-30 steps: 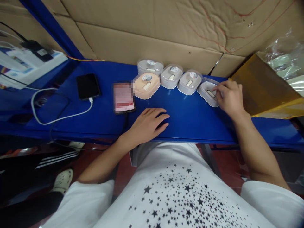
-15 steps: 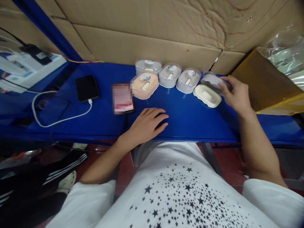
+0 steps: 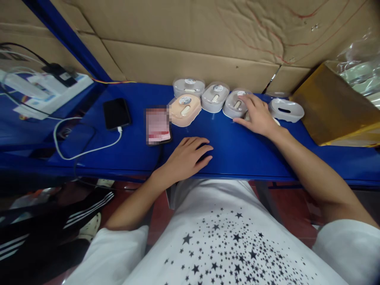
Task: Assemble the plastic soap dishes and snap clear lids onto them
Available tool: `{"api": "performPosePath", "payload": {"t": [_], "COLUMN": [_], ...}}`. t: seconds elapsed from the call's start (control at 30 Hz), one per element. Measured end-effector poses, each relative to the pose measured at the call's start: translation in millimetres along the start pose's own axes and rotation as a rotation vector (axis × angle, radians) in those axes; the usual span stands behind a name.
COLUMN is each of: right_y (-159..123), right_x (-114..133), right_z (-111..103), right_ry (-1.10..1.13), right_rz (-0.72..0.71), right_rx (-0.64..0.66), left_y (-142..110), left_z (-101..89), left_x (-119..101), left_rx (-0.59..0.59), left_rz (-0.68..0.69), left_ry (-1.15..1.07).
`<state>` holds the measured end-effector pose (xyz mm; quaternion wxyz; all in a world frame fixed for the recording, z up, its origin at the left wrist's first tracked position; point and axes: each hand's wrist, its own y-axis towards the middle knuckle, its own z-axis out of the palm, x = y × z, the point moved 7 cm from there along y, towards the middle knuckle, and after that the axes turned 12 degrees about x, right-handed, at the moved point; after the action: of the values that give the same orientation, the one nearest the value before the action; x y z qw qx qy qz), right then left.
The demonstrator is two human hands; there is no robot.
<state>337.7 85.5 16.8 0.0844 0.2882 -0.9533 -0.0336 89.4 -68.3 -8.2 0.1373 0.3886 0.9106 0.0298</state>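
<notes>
My right hand [image 3: 259,115] reaches over the right end of a grey lidded soap dish [image 3: 230,107], thumb and fingers apart. Whether it touches the dish I cannot tell. Beneath that hand lies a cream soap dish insert [image 3: 277,122], mostly hidden. A grey soap dish base [image 3: 287,113] with a dark slot sits to the right of the hand. My left hand [image 3: 188,156] rests on the blue table [image 3: 225,158], fingers loosely spread, holding nothing. Farther left stand a peach soap dish [image 3: 181,116] and two more grey ones [image 3: 214,103], all with clear lids and round stickers.
A phone with a blurred screen [image 3: 157,126] lies left of the dishes. Beyond it is a black device [image 3: 114,114] on a white cable, near a power strip [image 3: 80,85]. A cardboard box [image 3: 326,114] holding plastic-wrapped items stands at right. Another person's leg [image 3: 86,209] shows lower left.
My right hand has let go of the grey base, which now sits slot-up by the cardboard box. That hand has moved left over the cream insert to the grey dish. My left hand stays put.
</notes>
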Motion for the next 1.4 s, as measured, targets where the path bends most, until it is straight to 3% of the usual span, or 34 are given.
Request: {"api": "performPosePath", "payload": {"t": [0.13, 0.23, 0.4, 0.6, 0.87, 1.03, 1.17, 1.23, 1.4], "right_y": [-15.4, -26.3, -8.1, -12.4, -31.5, -36.7, -38.5, -35.4, -28.5], "right_x": [-7.5, -5.3, 8.5, -3.8, -5.6, -15.7, -15.6, -2.5, 43.2], "right_z": [-13.7, -22.1, -6.8, -9.0, -24.8, -40.4, -43.2, -34.1, 4.0], "right_ry": [0.069, -0.005, 0.004, 0.063, 0.142, 0.197, 0.025, -0.002, 0.054], "right_rz": [0.007, 0.025, 0.016, 0.094, -0.092, 0.015, 0.114, 0.046, -0.269], "right_rx": [-0.114, -0.17, -0.071, -0.071, -0.069, -0.182, -0.259, -0.204, 0.1], "left_y": [-0.4, -0.7, -0.5, 0.1, -0.7, -0.5, -0.2, 0.0, 0.3], "left_z": [0.0, -0.7, -0.6, 1.4, 0.3, 0.7, 0.3, 0.2, 0.3], "left_x": [1.1, 1.6, 1.4, 2.8, 1.7, 1.9, 1.4, 1.4, 2.0], "left_rx": [0.001, 0.004, 0.011, 0.027, 0.018, 0.017, 0.014, 0.015, 0.026], "left_rz": [-0.004, -0.012, -0.01, -0.019, -0.012, -0.009, -0.007, -0.01, -0.009], "left_ry": [-0.024, -0.04, -0.046, -0.04, -0.022, -0.018, -0.023, -0.028, -0.048]}}
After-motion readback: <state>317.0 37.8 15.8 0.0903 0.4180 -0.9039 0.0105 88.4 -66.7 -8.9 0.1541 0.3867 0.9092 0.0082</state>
